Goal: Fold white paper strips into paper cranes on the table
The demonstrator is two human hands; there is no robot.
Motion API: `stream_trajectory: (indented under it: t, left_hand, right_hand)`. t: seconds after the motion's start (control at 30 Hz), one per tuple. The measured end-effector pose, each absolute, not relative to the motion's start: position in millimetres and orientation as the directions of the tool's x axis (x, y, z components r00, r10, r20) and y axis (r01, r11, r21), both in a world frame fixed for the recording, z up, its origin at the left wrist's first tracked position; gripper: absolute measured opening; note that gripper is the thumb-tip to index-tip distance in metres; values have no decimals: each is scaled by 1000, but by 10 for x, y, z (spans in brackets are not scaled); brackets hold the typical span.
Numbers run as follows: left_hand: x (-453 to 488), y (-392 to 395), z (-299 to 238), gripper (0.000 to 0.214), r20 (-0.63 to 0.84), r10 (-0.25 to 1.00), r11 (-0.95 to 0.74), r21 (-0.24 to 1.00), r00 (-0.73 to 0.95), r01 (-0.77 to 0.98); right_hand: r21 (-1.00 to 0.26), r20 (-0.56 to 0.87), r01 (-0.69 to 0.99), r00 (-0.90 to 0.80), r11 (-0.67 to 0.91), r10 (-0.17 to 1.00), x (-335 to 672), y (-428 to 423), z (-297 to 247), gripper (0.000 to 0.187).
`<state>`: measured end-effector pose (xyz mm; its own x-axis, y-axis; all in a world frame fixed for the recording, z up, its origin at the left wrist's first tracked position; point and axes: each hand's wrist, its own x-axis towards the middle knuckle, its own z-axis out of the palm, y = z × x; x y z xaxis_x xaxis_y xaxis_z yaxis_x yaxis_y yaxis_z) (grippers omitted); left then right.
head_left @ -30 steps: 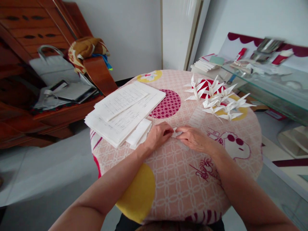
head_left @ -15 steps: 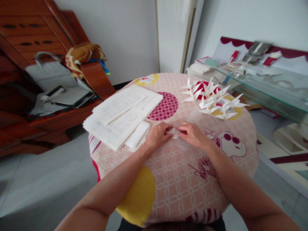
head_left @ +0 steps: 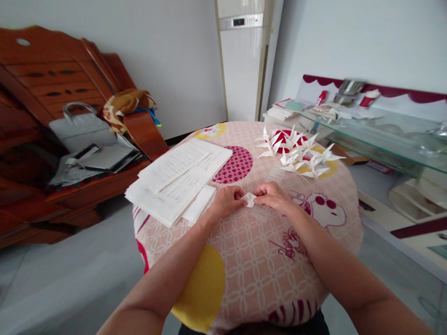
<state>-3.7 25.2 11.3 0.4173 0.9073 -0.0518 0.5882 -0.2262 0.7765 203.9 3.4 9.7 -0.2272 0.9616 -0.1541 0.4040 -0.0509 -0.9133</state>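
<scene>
Round worktop (head_left: 251, 265) under a pink patterned cloth, person's forearms reaching over it from the near edge. Left hand (head_left: 226, 201) and right hand (head_left: 274, 195) near mid-worktop, facing each other. Small folded paper (head_left: 249, 199), white, between them, creases showing. Left fingers narrow, pinching its left side; right fingers narrow too, pinched at its right edge. White paper slips (head_left: 200, 204) just left of the left hand, partly under a stack of written sheets (head_left: 178, 179). Folded paper cranes (head_left: 291, 158), white, bunched at far right of the worktop, apart from the hands. Beyond: wooden bench (head_left: 153, 135) at left with a grey bag (head_left: 82, 128); glass shelf (head_left: 387, 137) at right, cluttered; tall white cabinet-like unit (head_left: 242, 70) with a small display against the back wall.
</scene>
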Motion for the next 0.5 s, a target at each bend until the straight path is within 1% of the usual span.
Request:
stream_trajectory:
  t: [0.03, 0.1, 0.2, 0.23, 0.3, 0.4, 0.5]
  left_hand:
    - [-42, 257, 109, 13, -52, 906, -215, 798, 420, 562]
    - [-38, 265, 106, 19, -47, 914, -162, 868, 403, 470]
    - [19, 250, 135, 32, -70, 934, -22, 967, 351, 252]
    - [49, 235, 154, 34, -90, 931, 29, 984, 355, 174]
    - [115, 196, 190, 38, -88, 927, 77, 996, 365, 46]
    - [190, 140, 204, 41, -70, 925, 88, 996, 374, -30]
    - [205, 122, 165, 42, -63, 929, 81, 996, 364, -34]
  right_hand:
    - [-912, -153, 407, -224, -50, 963, 2026, 26, 107, 5]
    - [-935, -128, 351, -215, -46, 968, 1999, 17, 125, 10]
    - [-992, -69, 121, -220, -43, 973, 1968, 18, 157, 19]
    - [-998, -52, 48, -221, -42, 974, 1965, 18, 170, 22]
    - [-998, -30, -54, -215, -42, 976, 1969, 16, 196, 28]
    - [-992, -34, -111, -196, -57, 980, 1991, 9, 222, 32]
    - [-990, -65, -113, -195, -89, 979, 2010, 3, 237, 32]
